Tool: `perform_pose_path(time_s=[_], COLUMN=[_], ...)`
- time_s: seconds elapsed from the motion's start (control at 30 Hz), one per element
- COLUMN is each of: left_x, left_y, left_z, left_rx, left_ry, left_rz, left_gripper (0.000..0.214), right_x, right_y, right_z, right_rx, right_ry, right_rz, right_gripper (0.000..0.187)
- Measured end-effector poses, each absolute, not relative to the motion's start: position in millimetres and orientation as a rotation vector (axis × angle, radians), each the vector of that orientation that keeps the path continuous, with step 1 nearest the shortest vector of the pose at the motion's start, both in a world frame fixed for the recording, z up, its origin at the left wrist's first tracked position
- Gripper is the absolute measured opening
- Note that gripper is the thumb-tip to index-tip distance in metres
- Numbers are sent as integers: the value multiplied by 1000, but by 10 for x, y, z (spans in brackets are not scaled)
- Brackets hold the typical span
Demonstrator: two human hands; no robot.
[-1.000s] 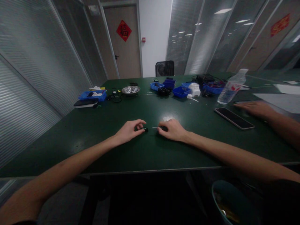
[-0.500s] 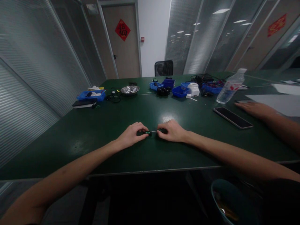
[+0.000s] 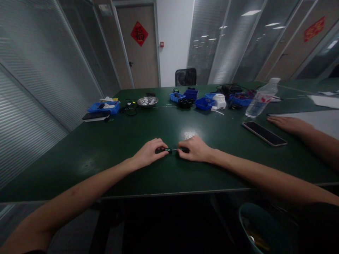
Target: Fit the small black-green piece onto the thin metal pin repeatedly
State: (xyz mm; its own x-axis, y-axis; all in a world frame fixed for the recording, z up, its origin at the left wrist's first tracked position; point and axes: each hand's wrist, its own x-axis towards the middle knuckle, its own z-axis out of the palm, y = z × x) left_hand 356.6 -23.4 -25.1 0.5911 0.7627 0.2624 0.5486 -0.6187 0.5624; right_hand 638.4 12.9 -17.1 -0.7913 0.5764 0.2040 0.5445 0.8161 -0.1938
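My left hand [image 3: 149,152] pinches a small black piece with green marks [image 3: 168,150] between thumb and fingers, just above or on the green table [image 3: 169,176]. A thin pale rod [image 3: 174,150] bridges the short gap between my hands. At its right end my right hand [image 3: 195,149] is closed, thumb against curled fingers, around the rod's dark end, most of which the hand hides. What kind of thing the piece and rod are is too small to tell.
A phone [image 3: 265,133] and water bottle [image 3: 262,98] are to the right, near another person's hand [image 3: 291,125] on white paper [image 3: 324,120]. Farther back stand a metal bowl [image 3: 147,102] and several blue trays [image 3: 204,103]. A bin [image 3: 242,215] is below the table edge.
My hands keep nearly the same place and grip. The other person's hand and the white paper under it have shifted slightly.
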Motion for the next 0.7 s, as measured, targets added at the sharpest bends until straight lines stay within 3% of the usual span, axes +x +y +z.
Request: perform_pose_path(time_s=[0.7], left_x=[3568], left_y=[-210], left_z=[-281], left_rx=[2348], left_ry=[1012], left_rz=[663], left_gripper=[30], right_x=[6382], right_y=[109], right_z=[-189], right_rx=[-805], right_ry=[-2785], right_rz=[116], right_gripper=[32])
